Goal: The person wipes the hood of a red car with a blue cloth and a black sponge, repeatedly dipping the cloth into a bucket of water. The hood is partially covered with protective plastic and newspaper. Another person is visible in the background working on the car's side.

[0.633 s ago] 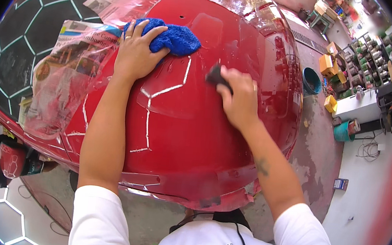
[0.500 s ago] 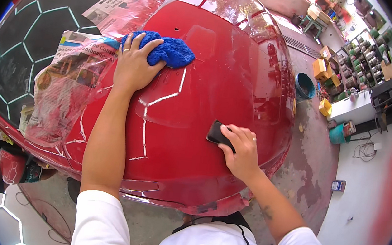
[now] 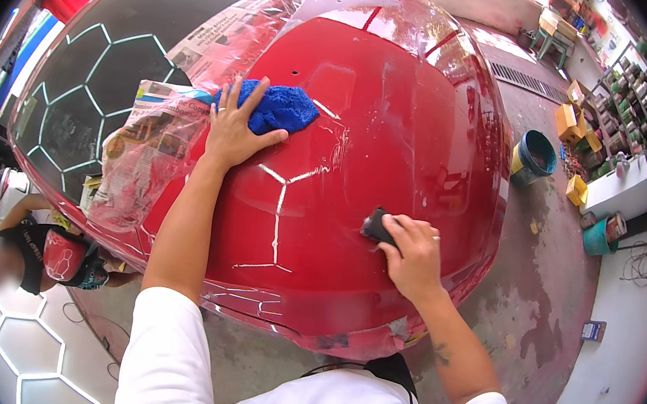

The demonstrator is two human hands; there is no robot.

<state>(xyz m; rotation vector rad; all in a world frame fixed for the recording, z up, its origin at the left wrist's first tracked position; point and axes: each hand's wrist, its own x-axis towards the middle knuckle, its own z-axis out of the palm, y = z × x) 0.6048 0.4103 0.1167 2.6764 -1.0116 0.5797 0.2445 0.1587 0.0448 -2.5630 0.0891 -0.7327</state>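
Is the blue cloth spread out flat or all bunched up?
Bunched up. The blue cloth sits in a thick lump on the red car panel, partly under the left hand.

The big red car body panel has a glossy, smooth painted finish that mirrors the light, and thin pale lines cross it. The blue cloth under the left hand looks soft and fluffy, like microfibre. The small black block in the right hand looks matt. Clear plastic film, wrinkled and shiny, lies over printed newspaper. The concrete floor is rough, dull and stained.
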